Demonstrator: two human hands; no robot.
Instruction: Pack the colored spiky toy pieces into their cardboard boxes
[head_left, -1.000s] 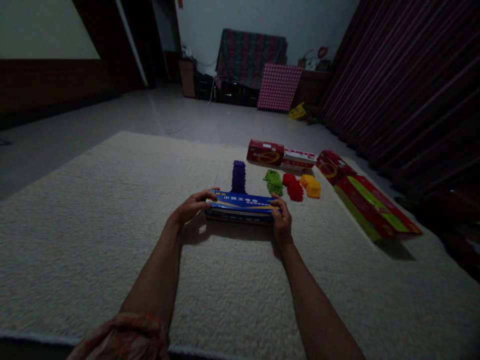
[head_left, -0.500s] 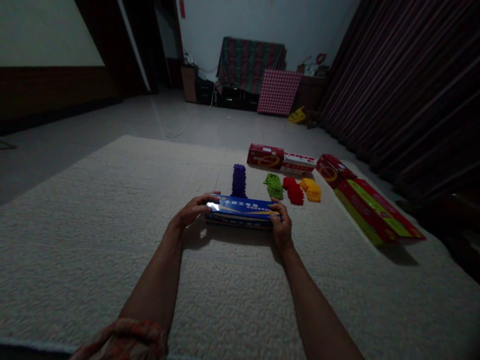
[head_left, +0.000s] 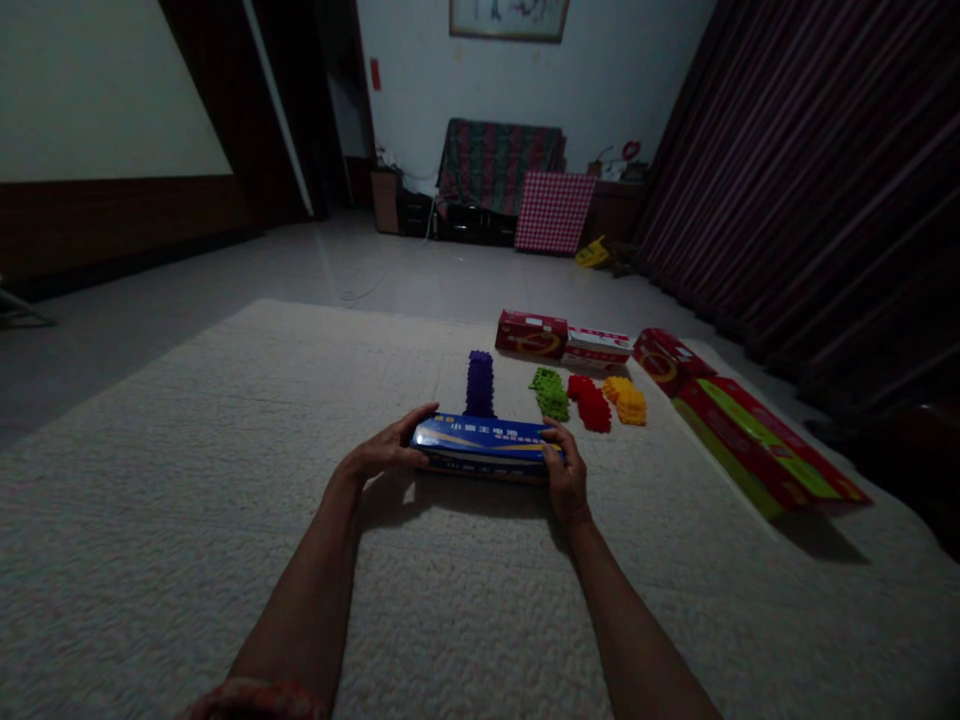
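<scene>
A long blue cardboard box [head_left: 480, 445] with white lettering lies between my two hands, in front of me on the pale quilted cover. My left hand [head_left: 386, 447] grips its left end, fingers at the upper edge and thumb low on the near side. Around the right end my right hand [head_left: 568, 478] is closed, thumb on the near face and fingers over the top. Just beyond the box stretches a purple bumpy strip [head_left: 480, 384]; the box hides its near end. To the right lie green [head_left: 550, 393], red [head_left: 590, 402] and yellow [head_left: 625, 400] bumpy pieces.
Behind the coloured pieces stand a dark red box [head_left: 531, 335] and a white-and-red box [head_left: 598, 346]. On the right are another red box [head_left: 670, 361] and a long red-and-green box [head_left: 772, 445]. A dark curtain [head_left: 795, 170] hangs along the right side.
The view has tilted up, so everything sits lower in the picture. My left fingers have shifted from the box's top towards its left end. My right hand keeps its hold.
</scene>
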